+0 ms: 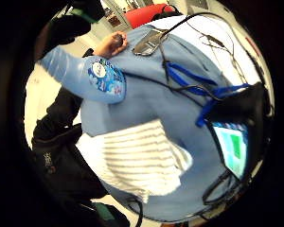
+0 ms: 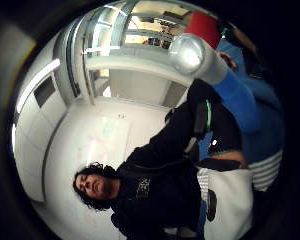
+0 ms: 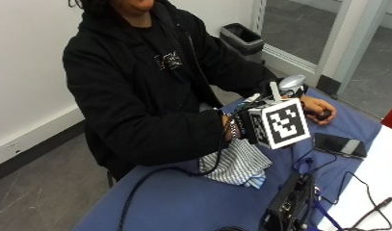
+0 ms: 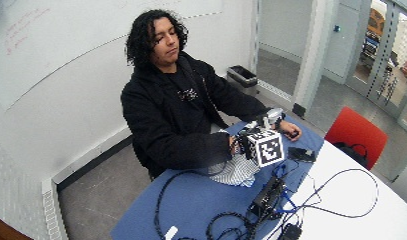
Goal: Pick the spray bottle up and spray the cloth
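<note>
My gloved right hand (image 3: 245, 126) grips the blue spray bottle (image 3: 290, 83) and holds it off the table, just above the cloth. In the little finger side palm view the bottle (image 1: 97, 78) shows its blue body and round label; in the thumb side palm view the bottle (image 2: 232, 90) has a pale shiny end. The white cloth with blue stripes (image 3: 238, 164) lies crumpled on the blue table cover (image 3: 183, 202) under the hand, and the cloth (image 1: 142, 161) fills the middle of that palm view. How the bottle's nozzle points relative to the cloth is unclear.
The bare left hand (image 3: 317, 109) rests on the table beyond the bottle, over a small dark object. A phone (image 3: 340, 145) lies to the right. A black device (image 3: 288, 204) with cables stands at the front. A bin (image 3: 243, 38) is behind, a red chair (image 4: 353, 132) beyond the table.
</note>
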